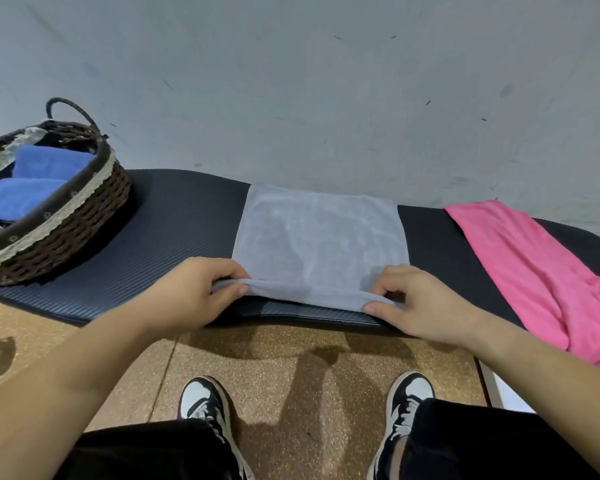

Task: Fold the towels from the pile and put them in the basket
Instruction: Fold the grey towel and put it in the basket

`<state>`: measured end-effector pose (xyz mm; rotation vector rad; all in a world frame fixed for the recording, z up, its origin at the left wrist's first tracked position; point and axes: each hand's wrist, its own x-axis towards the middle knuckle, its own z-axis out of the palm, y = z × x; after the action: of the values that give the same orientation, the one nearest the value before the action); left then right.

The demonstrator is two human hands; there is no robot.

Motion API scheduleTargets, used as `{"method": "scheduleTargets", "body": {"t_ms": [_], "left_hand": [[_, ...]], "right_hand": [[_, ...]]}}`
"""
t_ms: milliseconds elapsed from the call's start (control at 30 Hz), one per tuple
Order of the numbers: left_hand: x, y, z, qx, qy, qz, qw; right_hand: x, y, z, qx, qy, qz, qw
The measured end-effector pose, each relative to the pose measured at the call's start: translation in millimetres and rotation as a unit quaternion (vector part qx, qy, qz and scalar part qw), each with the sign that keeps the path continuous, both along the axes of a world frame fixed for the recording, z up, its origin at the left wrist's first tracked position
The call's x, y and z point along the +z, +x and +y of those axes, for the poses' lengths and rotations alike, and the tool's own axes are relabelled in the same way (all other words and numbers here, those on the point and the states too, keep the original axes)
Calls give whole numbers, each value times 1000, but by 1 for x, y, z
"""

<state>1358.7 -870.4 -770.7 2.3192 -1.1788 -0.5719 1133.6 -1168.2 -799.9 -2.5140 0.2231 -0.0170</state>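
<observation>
Both hands pinch the near edge of the grey towel (321,237); the left hand (194,292) holds the near left corner between thumb and curled fingers, and the right hand (420,303) holds the near right corner the same way, thumb on top of the cloth; between them the near hem is rolled up into a low ridge just above the front edge of the tabletop (174,230); the rest of the grey towel lies spread flat on the black ribbed surface, its far edge reaching the back of the tabletop by the grey wall (291,81).

At the left end stands the dark wicker basket (84,216), trimmed with a pale lace band (94,183) round its rim and carrying a looped handle at the far side; inside it lie two folded blue towels (49,164), one behind the other; the basket is well apart from the grey towel.

At the right end the pink towel (534,265) lies unfolded and rumpled, draped over the front edge of the tabletop; a strip of bare black surface separates it from the grey towel.

Below, the person's black-and-white shoes (205,400) stand on a speckled brown floor (274,358).
</observation>
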Motion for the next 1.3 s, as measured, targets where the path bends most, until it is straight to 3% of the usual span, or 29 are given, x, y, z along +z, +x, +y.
{"method": "scheduleTargets", "body": {"t_ms": [367,500,767,867,1000,1300], "left_hand": [[18,-8,2,33,-13,87,996],[18,1,-2,53,-31,116,991],[7,32,-35,184,-96,103,973],[-1,47,-61,201,-115,75,970],[-24,60,-86,205,-70,28,976],[-31,63,-93,191,-28,-46,980]], "right_hand": [[38,-22,-29,-68,188,134,971],[36,-19,-33,-121,294,109,942],[26,26,-53,-264,381,-27,885],[15,46,-60,-312,351,-52,881],[-3,61,-66,-358,253,-38,898],[-13,63,-69,-371,117,-39,920]]}}
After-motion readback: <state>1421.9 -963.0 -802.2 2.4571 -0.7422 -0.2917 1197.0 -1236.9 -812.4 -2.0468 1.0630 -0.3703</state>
